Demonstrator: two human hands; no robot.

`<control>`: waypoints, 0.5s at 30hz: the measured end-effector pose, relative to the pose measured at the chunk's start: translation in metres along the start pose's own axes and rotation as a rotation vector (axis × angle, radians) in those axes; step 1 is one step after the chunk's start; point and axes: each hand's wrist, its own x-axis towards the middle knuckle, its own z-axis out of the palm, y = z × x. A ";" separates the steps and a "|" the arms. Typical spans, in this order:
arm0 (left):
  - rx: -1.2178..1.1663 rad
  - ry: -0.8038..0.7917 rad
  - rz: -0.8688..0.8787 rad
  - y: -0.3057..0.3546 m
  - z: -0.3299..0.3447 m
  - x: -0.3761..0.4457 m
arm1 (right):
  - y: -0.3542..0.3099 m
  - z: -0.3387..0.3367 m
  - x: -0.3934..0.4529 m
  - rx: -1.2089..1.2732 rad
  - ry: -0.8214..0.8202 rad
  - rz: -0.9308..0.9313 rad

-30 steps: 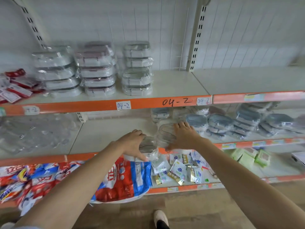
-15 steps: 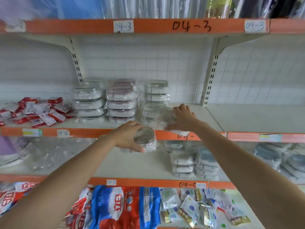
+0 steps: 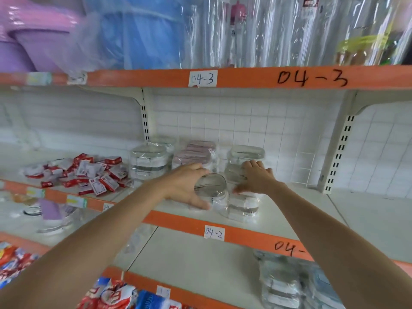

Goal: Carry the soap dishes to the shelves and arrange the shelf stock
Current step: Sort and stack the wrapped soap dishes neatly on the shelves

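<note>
My left hand grips a plastic-wrapped soap dish with a ribbed oval top, just above the 04-2 shelf. My right hand holds a second wrapped soap dish against the right-hand stack of dishes. More wrapped dishes sit on the shelf under my right hand. Two other stacks stand behind: a grey one and a pinkish one.
Red and white small packs lie heaped on the same shelf to the left. The shelf's right part stretches bare towards the slotted upright. Wrapped grey dishes fill the shelf below. Bagged goods hang over the 04-3 shelf.
Both hands have risen from the lower shelf to the 04-2 shelf, each carrying its soap dish, and now reach in near the stacks. My view has tilted upward.
</note>
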 end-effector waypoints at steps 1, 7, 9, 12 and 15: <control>0.001 0.009 0.005 0.001 -0.003 0.004 | 0.001 0.005 0.005 -0.006 0.001 -0.005; -0.030 -0.010 0.035 0.012 -0.014 0.032 | 0.014 0.018 0.017 0.015 -0.031 -0.069; -0.066 -0.016 0.039 0.017 -0.015 0.045 | 0.025 0.014 0.015 0.045 -0.049 -0.097; -0.075 0.016 0.072 0.029 -0.019 0.066 | 0.047 0.008 0.006 0.163 -0.108 -0.125; -0.107 0.065 0.098 0.037 -0.020 0.088 | 0.073 0.008 -0.005 0.250 -0.148 -0.073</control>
